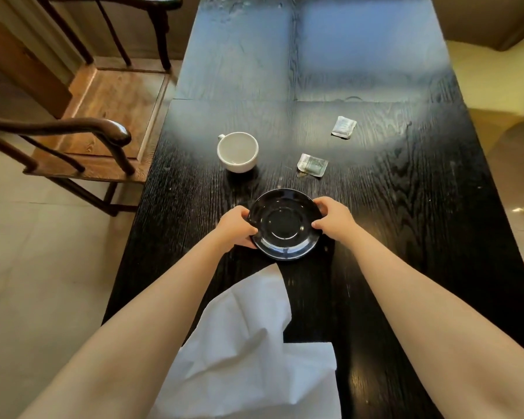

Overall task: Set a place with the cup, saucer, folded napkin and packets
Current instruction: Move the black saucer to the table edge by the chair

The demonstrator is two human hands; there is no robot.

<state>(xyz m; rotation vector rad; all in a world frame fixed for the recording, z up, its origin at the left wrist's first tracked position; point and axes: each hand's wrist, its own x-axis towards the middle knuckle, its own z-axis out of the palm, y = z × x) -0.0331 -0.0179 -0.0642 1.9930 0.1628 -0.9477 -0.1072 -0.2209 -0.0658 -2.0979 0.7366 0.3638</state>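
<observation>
A glossy black saucer sits in the middle of the dark wooden table. My left hand grips its left rim and my right hand grips its right rim. Beyond it to the left stands an empty white cup, handle pointing away left. One small packet lies right of the cup, and a second packet lies farther back right. A white napkin, loosely spread and creased, lies near me between my forearms.
A dark wooden armchair stands close along the table's left edge, another chair behind it. Tiled floor shows on the left, and the table's right edge drops to a light floor.
</observation>
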